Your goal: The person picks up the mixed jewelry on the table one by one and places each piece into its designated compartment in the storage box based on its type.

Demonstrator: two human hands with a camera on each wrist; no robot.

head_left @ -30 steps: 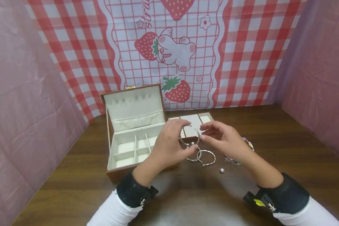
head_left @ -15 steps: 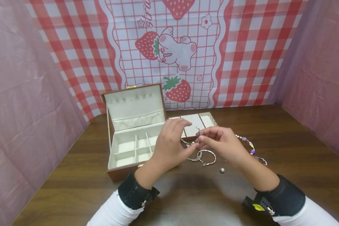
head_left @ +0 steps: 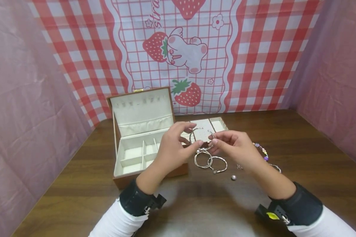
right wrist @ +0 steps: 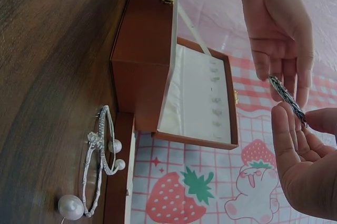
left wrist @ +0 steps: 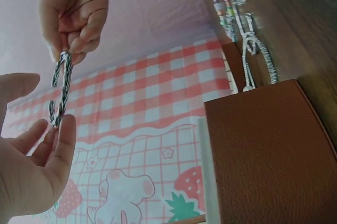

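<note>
A twisted dark-silver open cuff bracelet [left wrist: 66, 84] is held up between the two hands above the table. My right hand [head_left: 235, 148] pinches one side of it between thumb and fingertips; the right wrist view shows the thumb on its lower end. My left hand [head_left: 175, 144] faces it from the other side. In the left wrist view the left fingertips touch the bracelet's bottom while the thumb stands apart. Below the hands lie a round silver bracelet with pearl ends [head_left: 195, 161] and a thinner silver bangle [head_left: 226, 164], overlapping. A loose pearl piece [head_left: 233, 177] lies in front of them.
A brown jewelry box [head_left: 178, 169] stands open at left, its white inside split into compartments. Behind the hands sits a shallow white tray [head_left: 203, 130]. A colourful beaded bracelet [head_left: 266, 158] and another silver piece [head_left: 276, 167] lie right, partly hidden by the right arm.
The right hand has moved left and inward and now pinches the bracelet. The left thumb has lifted a little, and the bracelet has turned and tilted. Jewelry on the table stays put.
</note>
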